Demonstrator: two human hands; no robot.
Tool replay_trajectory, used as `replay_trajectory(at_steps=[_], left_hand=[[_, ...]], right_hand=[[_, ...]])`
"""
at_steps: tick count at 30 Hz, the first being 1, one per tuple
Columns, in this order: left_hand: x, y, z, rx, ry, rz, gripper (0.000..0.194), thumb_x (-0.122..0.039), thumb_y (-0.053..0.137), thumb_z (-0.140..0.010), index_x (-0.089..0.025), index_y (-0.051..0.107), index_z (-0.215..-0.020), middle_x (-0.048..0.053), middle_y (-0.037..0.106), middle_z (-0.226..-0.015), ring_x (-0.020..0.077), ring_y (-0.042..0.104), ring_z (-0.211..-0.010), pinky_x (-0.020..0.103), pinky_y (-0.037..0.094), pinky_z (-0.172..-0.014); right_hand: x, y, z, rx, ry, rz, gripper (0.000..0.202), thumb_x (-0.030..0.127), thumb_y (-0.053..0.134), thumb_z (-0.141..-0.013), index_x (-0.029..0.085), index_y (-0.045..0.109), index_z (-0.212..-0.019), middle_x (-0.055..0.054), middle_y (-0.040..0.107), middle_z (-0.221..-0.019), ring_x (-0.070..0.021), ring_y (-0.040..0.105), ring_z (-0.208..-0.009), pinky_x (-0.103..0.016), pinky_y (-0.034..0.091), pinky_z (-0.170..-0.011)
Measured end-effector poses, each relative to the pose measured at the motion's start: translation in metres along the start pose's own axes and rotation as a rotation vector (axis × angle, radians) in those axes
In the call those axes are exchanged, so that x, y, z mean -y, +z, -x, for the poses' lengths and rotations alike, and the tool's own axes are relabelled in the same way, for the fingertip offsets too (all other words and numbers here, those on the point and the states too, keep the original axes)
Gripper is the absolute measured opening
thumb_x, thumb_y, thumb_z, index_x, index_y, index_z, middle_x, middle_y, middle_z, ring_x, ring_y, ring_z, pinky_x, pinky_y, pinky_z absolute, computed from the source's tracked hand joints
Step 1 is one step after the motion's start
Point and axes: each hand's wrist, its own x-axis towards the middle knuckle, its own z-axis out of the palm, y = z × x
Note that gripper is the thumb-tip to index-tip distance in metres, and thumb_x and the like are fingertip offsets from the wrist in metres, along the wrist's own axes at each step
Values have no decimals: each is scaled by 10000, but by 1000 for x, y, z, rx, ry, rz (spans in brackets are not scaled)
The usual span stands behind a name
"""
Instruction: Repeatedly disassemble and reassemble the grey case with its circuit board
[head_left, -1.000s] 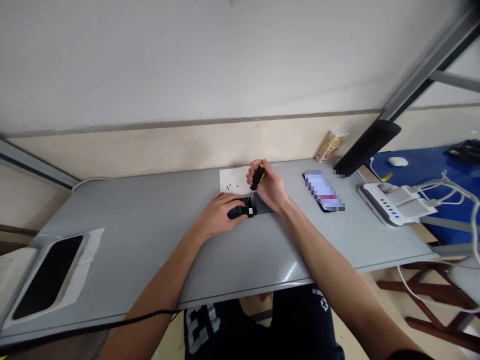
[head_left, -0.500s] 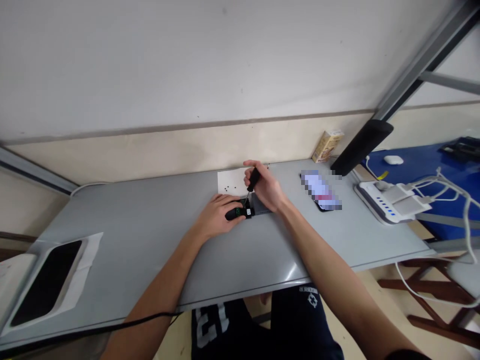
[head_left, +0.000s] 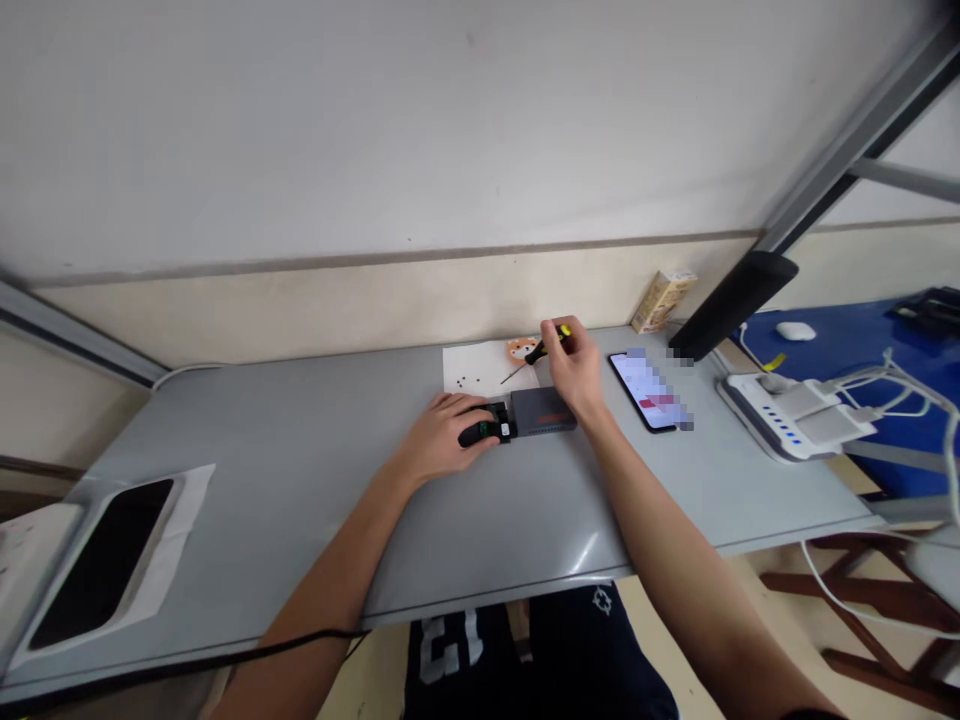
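My left hand [head_left: 442, 438] rests on the table, its thumb and fingers closed around a small black device [head_left: 491, 430] with green circuitry showing. My fingers cover part of that device. A screwdriver [head_left: 534, 354] with a black and yellow handle is held in my right hand [head_left: 576, 370]. Its thin shaft points down and left over a white paper [head_left: 484, 362], apart from the device. Several tiny dark pieces that look like screws [head_left: 463, 383] lie on the paper's left part. A dark grey box [head_left: 536, 410] with orange print sits right beside the device, below my right hand.
An orange and white round item [head_left: 521, 350] lies at the back. To the right are a phone [head_left: 649, 395], a small carton [head_left: 664, 300], a black post [head_left: 735, 305] and a white power strip [head_left: 799, 415] with cables. A dark tablet-like slab [head_left: 105, 560] lies left.
My right hand has lifted the screwdriver off the device and moved right and slightly back, uncovering the grey box and the orange item. My left hand stays on the device.
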Motion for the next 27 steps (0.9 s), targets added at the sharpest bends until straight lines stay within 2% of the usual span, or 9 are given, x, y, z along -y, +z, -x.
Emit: replay_trajectory(at_steps=[4,9,15,27], left_hand=[[0,0,1,-30,-5,18,208,-361,599,-987,-262,726,-1119,67,671,-1308,255,628,-1199,473,473,-1059],[1,0,0,-141,-50,32,241,-296,477,-1049,-243,711,-1073,62,691,-1263,230,639,-1180,454,475,-1038],[9,3,-1,-345,-155,41,215,-319,516,-1035,-233,713,-1022,54,725,-1147,212,669,-1105,418,486,-999],[13,5,-2,-361,-196,35,188,-326,551,-1020,-240,717,-998,38,742,-1071,203,681,-1052,401,483,-972]], right_hand=[[-5,-2,-2,-139,-3,81,421,609,511,-960,216,630,-866,42,495,-613,-117,431,-560,-265,348,-588],[-7,-1,-1,-149,16,112,444,626,500,-958,210,630,-875,45,479,-612,-121,421,-563,-270,340,-588],[-6,0,-1,-173,10,62,461,638,475,-964,211,617,-866,45,460,-608,-126,410,-562,-268,339,-586],[-8,-3,0,-160,11,76,445,629,492,-960,214,630,-880,48,446,-593,-130,403,-552,-276,307,-574]])
